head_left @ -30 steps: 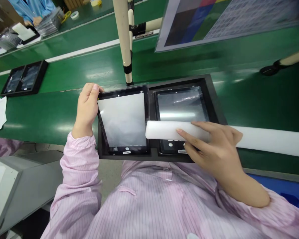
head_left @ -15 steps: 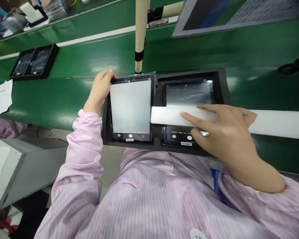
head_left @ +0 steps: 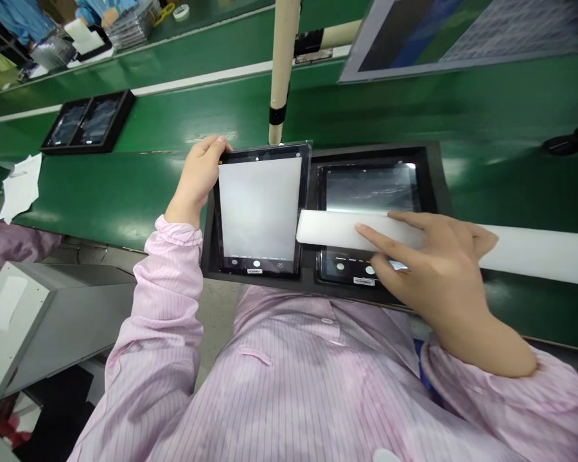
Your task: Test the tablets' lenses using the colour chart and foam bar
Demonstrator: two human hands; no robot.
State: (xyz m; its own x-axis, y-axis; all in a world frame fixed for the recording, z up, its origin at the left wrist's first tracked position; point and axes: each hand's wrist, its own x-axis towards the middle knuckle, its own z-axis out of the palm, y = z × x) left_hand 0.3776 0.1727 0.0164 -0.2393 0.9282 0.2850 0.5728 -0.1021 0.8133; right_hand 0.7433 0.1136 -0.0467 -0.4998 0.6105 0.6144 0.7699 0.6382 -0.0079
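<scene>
My left hand grips the upper left corner of a tablet, thumb over its top edge. The tablet's upper end is tilted up from the left bay of a black tray, and its screen is a pale, blank camera view. In the tray's right bay lies a second tablet, its screen darker and reflective. Across that tablet my right hand holds a long flat white bar, index finger stretched along it. The bar's left end reaches the first tablet's right edge. My palm hides part of the bar and second tablet.
Another black tray with two tablets sits at the left on the green bench, near white papers. A cream pole rises behind my tray. A framed panel stands at upper right, and a grey cabinet at lower left.
The whole view has shifted slightly, with things appearing a little further right and lower. Both hands keep their holds on the tablet and the white bar.
</scene>
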